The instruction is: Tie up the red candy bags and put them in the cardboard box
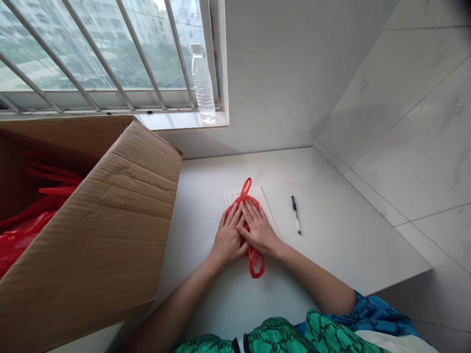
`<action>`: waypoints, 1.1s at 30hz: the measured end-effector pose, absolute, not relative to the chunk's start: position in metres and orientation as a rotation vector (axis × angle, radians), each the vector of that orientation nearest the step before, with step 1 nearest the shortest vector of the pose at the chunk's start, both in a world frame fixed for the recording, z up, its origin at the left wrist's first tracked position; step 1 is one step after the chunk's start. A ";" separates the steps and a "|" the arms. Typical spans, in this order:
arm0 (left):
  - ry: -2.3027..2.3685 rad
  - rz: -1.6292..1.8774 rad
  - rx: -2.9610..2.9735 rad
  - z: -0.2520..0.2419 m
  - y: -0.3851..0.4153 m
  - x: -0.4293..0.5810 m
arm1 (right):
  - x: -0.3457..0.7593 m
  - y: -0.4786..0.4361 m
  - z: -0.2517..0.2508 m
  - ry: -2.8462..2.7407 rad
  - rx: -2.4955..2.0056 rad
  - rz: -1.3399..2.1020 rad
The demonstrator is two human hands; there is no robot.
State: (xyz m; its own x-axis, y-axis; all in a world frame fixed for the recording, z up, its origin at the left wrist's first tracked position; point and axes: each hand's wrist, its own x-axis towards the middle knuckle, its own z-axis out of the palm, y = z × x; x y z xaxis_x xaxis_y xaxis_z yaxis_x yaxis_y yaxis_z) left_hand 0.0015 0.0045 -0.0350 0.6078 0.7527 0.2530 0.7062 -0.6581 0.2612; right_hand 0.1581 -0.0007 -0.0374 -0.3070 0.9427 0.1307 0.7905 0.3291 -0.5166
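Note:
A red plastic bag (256, 264) lies bunched on the white table, one handle loop pointing toward the wall and another toward me. My left hand (228, 240) rests flat on the bag with its fingers stretched out. Beside it, my right hand (259, 229) also presses flat on the bag, its thumb reaching across the left hand. Under the bag is a white sheet or pad of paper (269, 215) with small printed marks. Most of the bag's middle is hidden beneath my hands.
On the left stands a large open cardboard box (110, 211) with red plastic bags (33, 230) inside. A black-capped pen (296, 214) lies right of the paper. A clear water bottle (203, 86) stands on the sill of a barred window. Tiled wall borders the table's right.

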 end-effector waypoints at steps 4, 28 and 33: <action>1.221 0.539 2.689 -0.037 0.005 0.003 | 0.157 -0.001 -0.040 -2.183 -1.529 0.516; 1.385 0.772 2.485 0.002 0.026 -0.011 | 0.205 0.006 -0.005 -2.004 -1.244 0.520; 1.451 1.118 2.375 0.016 0.038 -0.022 | 0.229 0.000 0.017 -1.794 -1.252 0.605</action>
